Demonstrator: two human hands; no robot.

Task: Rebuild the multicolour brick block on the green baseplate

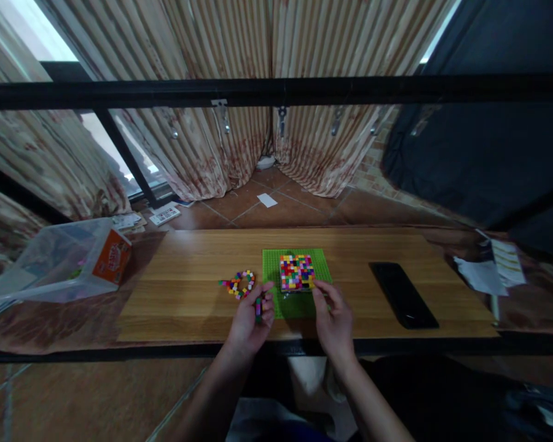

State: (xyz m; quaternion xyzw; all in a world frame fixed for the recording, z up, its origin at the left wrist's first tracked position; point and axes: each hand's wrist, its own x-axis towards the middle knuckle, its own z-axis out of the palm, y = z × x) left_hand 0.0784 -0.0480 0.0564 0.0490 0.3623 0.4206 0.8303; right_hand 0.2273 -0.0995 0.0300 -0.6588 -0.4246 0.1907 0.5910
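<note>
A green studded baseplate (pixel 325 270) lies on the table, bearing a square block of many-coloured toy bricks (pixel 297 270). My left hand (pixel 251 318) is beside the plate's left edge, fingers curled round a short stick of joined toy bricks (pixel 258 309), green and purple. At the block's near right corner, my right hand (pixel 335 318) has thumb and forefinger pinched at a small yellow brick (pixel 311 285); whether that brick is fixed to the block is too small to tell. Left of my left hand lies a loop of coloured bricks (pixel 234 283) with a short tail.
The wooden table (pixel 184 270) has a black phone-like slab (pixel 403 294) on its right part. A clear plastic bin (pixel 74 261) with an orange label stands to the left. Papers (pixel 483 276) lie to the right. A black metal bar (pixel 276 92) crosses in front of the curtains.
</note>
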